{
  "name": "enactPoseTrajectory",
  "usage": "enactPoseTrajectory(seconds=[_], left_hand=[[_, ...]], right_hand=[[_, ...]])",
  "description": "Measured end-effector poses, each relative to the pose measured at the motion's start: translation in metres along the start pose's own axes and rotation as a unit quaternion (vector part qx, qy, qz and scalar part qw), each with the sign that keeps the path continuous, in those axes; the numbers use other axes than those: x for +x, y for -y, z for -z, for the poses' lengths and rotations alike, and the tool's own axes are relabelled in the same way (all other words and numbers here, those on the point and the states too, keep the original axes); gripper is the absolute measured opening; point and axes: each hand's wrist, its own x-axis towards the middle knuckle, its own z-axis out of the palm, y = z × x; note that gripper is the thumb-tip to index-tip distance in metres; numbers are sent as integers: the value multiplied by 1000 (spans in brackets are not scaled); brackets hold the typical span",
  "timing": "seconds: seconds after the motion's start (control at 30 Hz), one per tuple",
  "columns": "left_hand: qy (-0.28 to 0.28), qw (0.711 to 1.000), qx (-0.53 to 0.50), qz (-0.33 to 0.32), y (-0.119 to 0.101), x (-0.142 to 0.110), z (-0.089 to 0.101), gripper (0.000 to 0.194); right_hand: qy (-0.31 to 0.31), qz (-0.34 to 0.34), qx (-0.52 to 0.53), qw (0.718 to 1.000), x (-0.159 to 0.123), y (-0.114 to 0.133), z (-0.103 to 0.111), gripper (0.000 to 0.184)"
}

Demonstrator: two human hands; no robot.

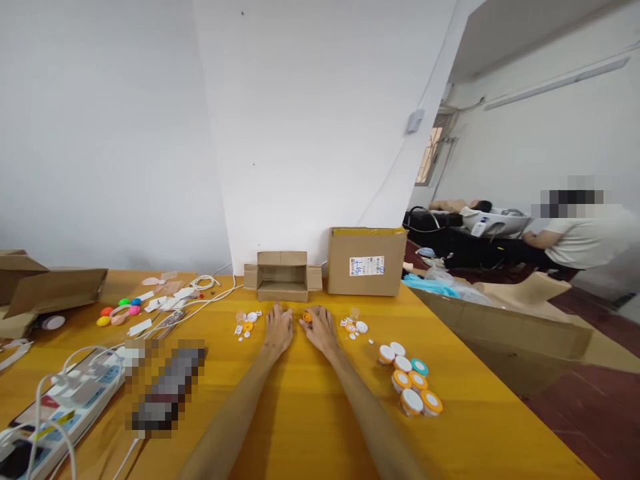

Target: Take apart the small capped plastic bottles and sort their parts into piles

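Observation:
My right hand (321, 327) is closed around a small orange round piece (307, 317), partly hidden by the fingers. Beside it, my left hand (279, 328) rests low over the table with its fingers bent together; what they hold, if anything, is too small to make out. Left of that hand lies a little group of parts: a white disc (252, 317), an orange ring (248, 327) and small white pieces. A similar group with a white cap (361, 327) and an orange ring (351, 327) lies right of my right hand.
An open cardboard box (283, 295) stands just beyond my hands, beside a larger closed carton (367, 283). Several capped round containers (411, 402) sit at right. A power strip (95, 400), cables, a blurred dark object (170, 390) and coloured balls (103, 321) occupy the left.

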Motion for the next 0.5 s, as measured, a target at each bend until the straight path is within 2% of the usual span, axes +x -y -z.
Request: enactPoseTrajectory(seconds=[0.5], left_hand=[[-28,999,-26,1,24,-2,-6,23]], right_hand=[[-20,21,25,999,0,4,-6,27]])
